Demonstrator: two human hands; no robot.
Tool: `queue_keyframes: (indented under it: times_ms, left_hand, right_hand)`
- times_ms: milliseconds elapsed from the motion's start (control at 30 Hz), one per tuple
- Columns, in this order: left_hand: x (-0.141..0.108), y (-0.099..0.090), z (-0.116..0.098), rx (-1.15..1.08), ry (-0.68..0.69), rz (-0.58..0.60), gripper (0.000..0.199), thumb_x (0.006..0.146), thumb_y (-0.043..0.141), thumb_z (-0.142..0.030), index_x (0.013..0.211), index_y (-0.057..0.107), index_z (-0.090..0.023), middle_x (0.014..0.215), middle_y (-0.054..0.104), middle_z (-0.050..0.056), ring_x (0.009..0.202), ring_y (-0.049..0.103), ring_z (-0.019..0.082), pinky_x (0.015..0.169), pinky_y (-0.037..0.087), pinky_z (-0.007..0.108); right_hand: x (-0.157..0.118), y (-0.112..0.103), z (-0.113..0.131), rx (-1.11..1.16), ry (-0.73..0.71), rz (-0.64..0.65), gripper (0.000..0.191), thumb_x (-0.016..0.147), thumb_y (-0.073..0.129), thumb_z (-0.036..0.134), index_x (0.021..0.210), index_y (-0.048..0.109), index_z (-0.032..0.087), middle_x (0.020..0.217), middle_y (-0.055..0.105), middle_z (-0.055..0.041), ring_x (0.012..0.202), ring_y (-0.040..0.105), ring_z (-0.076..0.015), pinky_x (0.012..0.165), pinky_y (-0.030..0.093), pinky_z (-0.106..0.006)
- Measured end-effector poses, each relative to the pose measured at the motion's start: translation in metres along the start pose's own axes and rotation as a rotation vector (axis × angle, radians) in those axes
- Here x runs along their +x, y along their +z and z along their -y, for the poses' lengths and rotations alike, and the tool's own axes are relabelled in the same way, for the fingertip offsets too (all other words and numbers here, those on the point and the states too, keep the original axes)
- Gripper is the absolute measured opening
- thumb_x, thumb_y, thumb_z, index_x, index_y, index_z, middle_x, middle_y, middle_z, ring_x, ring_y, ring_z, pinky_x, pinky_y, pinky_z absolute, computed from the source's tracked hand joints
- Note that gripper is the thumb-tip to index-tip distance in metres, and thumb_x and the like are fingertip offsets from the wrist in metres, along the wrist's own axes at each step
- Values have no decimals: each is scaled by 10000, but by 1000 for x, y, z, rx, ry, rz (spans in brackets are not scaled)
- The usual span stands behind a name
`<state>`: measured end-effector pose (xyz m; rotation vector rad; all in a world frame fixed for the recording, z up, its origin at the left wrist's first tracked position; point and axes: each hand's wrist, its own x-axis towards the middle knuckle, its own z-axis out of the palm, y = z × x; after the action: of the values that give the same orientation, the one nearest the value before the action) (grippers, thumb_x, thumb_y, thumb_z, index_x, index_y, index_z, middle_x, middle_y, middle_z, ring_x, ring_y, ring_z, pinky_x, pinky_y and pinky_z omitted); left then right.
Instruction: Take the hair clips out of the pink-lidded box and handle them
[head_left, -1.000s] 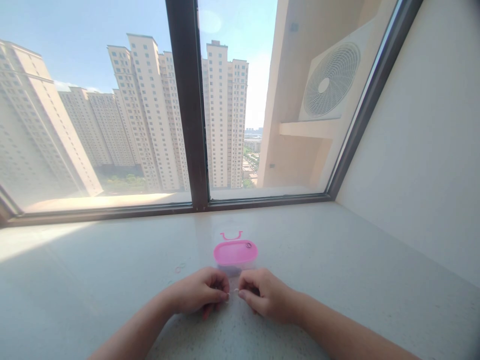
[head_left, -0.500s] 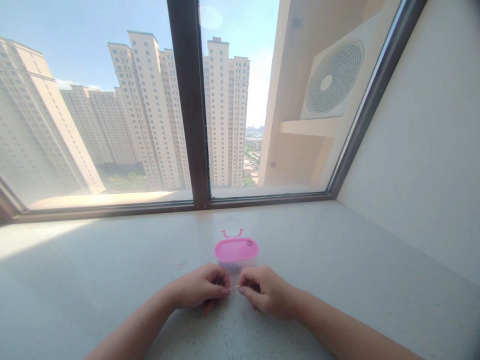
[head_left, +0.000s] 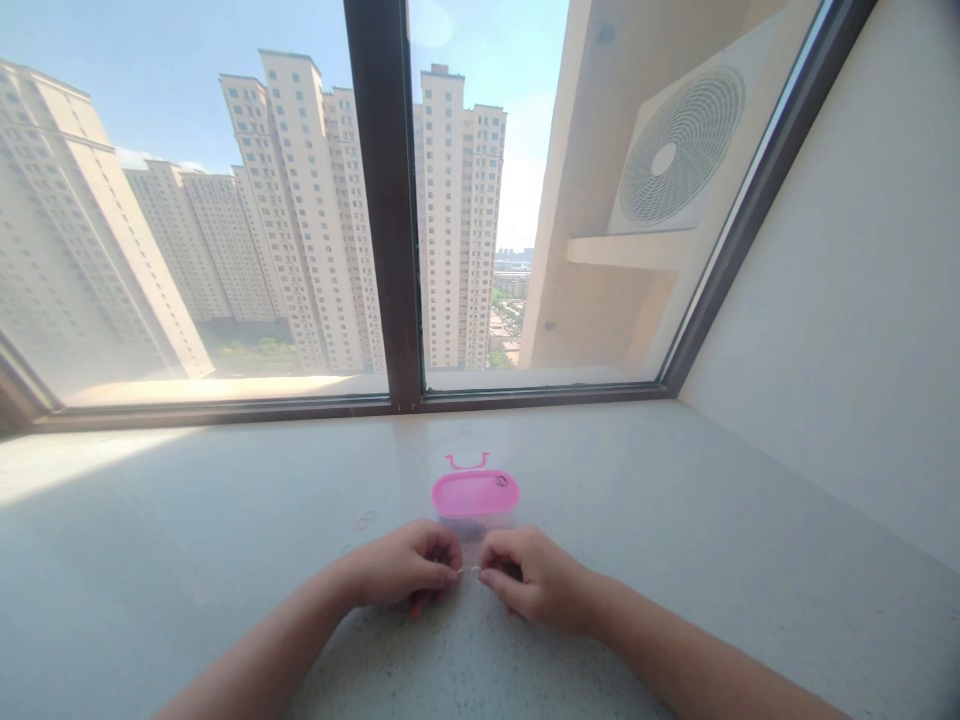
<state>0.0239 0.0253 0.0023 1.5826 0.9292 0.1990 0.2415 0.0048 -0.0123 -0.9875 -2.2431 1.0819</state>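
My left hand (head_left: pixel 409 565) and my right hand (head_left: pixel 536 578) face each other close above the sill, both with thumb and forefinger pinched. Between the fingertips shows a tiny pale band (head_left: pixel 475 570), looking like a small rubber band. One end sits at each pinch; whether it is one piece or two, I cannot tell. Just beyond my hands stands a clear oval box with a pink lid (head_left: pixel 472 493). A small dark ring (head_left: pixel 501 481) lies on this lid. Left of the box, a few thin coloured rings (head_left: pixel 365 520) lie on the sill, partly near my left wrist.
A loose pink handle (head_left: pixel 467 463) lies behind the box. The pale speckled windowsill (head_left: pixel 675 520) runs up to a dark window frame (head_left: pixel 397 300), with a white wall (head_left: pixel 862 350) on the right. Tall buildings and an air-conditioner unit (head_left: pixel 679 150) are outside the glass.
The whole view has shifted slightly. My hands keep nearly the same pinched pose, with the pale band still between their fingertips.
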Motion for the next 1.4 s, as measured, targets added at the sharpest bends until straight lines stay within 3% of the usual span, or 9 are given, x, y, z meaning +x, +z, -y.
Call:
queue_keyframes:
  times_ms: [1400]
  left_hand:
    - [-2, 0, 0, 13, 10, 1, 122, 695, 541, -265, 767, 517, -169, 592, 511, -49, 405, 453, 74, 374, 322, 185]
  right_hand:
    - [0, 3, -3, -71, -22, -28, 78, 767, 538, 175, 766, 609, 142, 605, 512, 26, 534, 416, -78, 515, 327, -187]
